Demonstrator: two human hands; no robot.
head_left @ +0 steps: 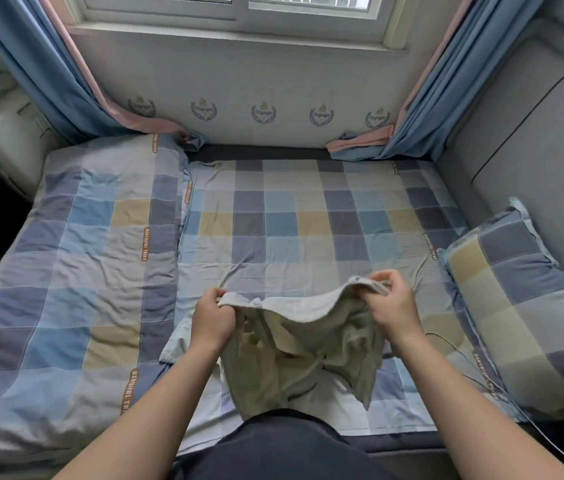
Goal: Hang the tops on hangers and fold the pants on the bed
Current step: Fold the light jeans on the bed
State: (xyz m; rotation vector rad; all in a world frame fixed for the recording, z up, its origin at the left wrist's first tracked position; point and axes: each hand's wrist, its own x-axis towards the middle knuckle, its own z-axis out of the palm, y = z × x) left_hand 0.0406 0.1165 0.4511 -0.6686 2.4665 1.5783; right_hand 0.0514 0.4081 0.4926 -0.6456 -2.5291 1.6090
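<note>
Hands holding pale pants (pixel 294 344) above the bed (pixel 284 216).
Left hand (pixel 213 318) and right hand (pixel 393 306) have fingers closed on the waistband, at 6 o'clock; a pillow (pixel 523 306) sits at 3 o'clock.

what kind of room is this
Most likely a small bedroom. A bed with a checked sheet fills the view, a matching pillow lies at its right edge, and curtains frame a window behind it. The left hand and right hand hold a pale garment above the sheet.
</note>
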